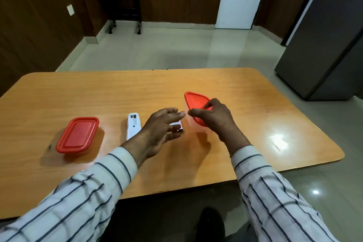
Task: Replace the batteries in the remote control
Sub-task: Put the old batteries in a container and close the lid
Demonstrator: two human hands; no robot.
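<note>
A white remote control (pixel 133 125) lies back-up on the wooden table (pixel 117 92) with its battery bay uncovered. A small white piece (pixel 177 125), probably the battery cover, lies just right of it, partly under my left hand (pixel 159 133). That hand hovers open above the table, fingers spread. My right hand (pixel 215 119) grips a red lid (pixel 194 101), tilted up on edge above the table. Whether a container sits under the lid is hidden by the hand. No batteries show.
A closed clear container with a red lid (pixel 77 135) stands at the left of the table. A grey refrigerator (pixel 324 45) stands on the right beyond the table, and a dark trolley (pixel 125 4) is at the far wall.
</note>
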